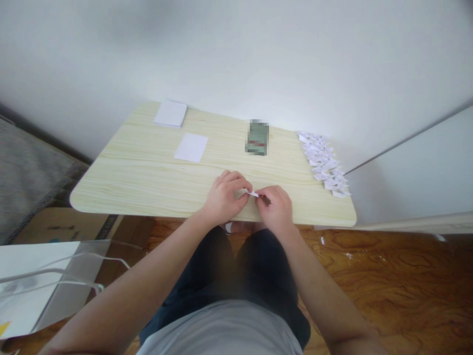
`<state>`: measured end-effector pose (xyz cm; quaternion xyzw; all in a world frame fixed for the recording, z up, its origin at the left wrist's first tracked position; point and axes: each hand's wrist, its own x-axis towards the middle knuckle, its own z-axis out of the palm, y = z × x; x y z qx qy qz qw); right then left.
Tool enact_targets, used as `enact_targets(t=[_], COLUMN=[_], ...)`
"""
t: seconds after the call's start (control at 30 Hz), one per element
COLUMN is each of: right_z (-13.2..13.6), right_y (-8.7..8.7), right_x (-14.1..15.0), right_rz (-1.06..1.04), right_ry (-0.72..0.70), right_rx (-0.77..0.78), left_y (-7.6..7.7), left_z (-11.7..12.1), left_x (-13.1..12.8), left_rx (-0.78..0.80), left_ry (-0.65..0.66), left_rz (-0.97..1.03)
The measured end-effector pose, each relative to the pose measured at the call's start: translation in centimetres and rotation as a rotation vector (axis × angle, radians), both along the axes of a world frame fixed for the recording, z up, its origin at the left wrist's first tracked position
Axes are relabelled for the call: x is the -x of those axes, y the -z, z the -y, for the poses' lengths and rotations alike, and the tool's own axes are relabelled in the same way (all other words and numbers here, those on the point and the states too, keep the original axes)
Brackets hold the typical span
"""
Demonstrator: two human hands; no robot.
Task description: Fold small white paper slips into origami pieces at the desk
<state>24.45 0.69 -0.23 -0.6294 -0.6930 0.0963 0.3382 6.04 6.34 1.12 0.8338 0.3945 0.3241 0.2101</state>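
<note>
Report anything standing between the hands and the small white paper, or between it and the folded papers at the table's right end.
Nothing visible separates the small white paper from the left hand or right hand; both hold it. Toward the folded papers, only the right hand intervenes.

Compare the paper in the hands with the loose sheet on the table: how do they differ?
The held paper looks small and narrow; the loose sheet is broader. The left hand and right hand grip the held paper; the loose sheet lies flat on the table, untouched. Both are white.
</note>
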Motion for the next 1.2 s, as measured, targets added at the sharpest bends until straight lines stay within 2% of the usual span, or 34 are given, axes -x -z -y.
enact_targets(t=[0.1,0.2,0.47,0.63,0.97,1.2], right_z=[0.3,0.8,1.5,0.8,-1.0,-1.5], right_y=[0.3,0.4,0.3,-0.2,-1.6,-1.8], right_x=[0.2,0.3,-0.4,-0.8,-1.0,-0.9], right_rz=[0.098,0.087,0.041,0.051,0.177,0.129], right_ry=[0.007,0.006,-0.036,-0.014,-0.118,-0.093], right_rx=[0.006,0.001,0.033,0.098,0.185,0.239], left_y=[0.4,0.6,0.7,0.9,0.6,0.4], left_z=[0.4,0.7,0.7,0.2,0.5,0.3], left_x=[0.8,1.2,1.6,1.7,1.7,1.1], left_rx=[-0.091,-0.128,-0.052,0.003,0.009,0.046], left_ry=[0.004,-0.002,0.009,-0.025,-0.053,-0.099], left_rz=[-0.155,-0.209,-0.185,-0.174,-0.189,-0.218])
